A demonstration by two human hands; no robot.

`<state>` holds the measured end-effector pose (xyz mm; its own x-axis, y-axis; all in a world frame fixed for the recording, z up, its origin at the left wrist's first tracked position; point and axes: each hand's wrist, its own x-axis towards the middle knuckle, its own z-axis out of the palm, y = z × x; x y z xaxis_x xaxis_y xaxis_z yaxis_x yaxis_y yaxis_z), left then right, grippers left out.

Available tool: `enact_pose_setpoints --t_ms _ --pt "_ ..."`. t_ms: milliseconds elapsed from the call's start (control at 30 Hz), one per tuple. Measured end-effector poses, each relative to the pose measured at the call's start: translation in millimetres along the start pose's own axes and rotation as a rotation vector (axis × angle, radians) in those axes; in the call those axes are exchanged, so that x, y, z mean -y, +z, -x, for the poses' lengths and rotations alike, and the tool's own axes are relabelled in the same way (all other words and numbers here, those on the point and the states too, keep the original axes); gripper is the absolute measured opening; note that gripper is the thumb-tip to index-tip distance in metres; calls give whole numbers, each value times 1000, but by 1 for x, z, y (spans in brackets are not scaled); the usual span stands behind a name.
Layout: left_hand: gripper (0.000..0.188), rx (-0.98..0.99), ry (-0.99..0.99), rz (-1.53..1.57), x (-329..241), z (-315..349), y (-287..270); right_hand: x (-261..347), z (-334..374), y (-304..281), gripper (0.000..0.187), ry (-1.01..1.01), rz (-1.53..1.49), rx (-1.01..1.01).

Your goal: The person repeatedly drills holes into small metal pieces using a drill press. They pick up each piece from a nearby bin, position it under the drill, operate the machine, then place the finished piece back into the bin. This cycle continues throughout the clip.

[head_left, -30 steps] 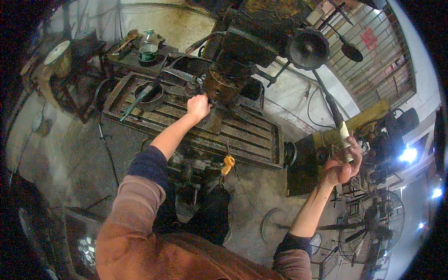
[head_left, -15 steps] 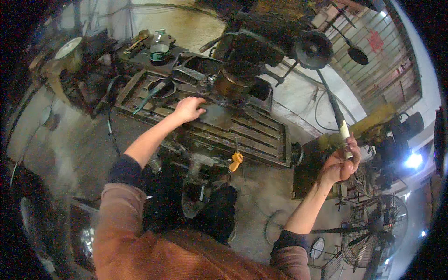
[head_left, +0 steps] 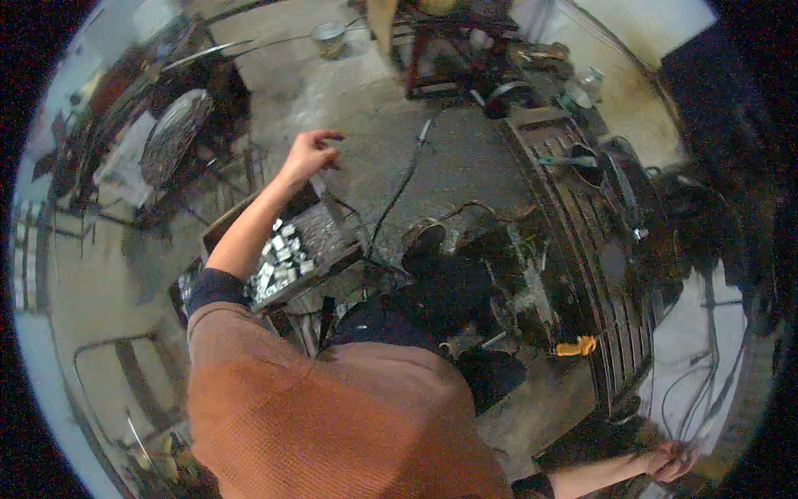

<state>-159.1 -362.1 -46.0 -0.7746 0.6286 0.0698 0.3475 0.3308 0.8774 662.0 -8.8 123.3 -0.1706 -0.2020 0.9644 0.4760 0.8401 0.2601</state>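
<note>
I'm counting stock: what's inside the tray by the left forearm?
The tray holds a heap of small, shiny, metallic-looking pieces. The left forearm hides part of it; whatever lies beneath the top pieces is covered.

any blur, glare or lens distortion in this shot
Head view: fisheye curvature bows the slotted machine table; head view: small metal pieces glint brightly; head view: the right hand looks soft, its finger detail unclear; head view: grain throughout, with black corners.
</note>
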Motion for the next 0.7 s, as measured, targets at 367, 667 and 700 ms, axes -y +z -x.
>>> enact_pose_setpoints --t_ms 367,667,700 --pt "25 439 -216 -1073 139 100 -21 154 -81 126 32 95 -199 -41" --pt "17 469 -160 -1265 176 94 -8 100 -13 79 19 427 -138 -97" --pt "13 481 -240 -1315 202 92 -6 111 -22 94 19 495 -186 -129"
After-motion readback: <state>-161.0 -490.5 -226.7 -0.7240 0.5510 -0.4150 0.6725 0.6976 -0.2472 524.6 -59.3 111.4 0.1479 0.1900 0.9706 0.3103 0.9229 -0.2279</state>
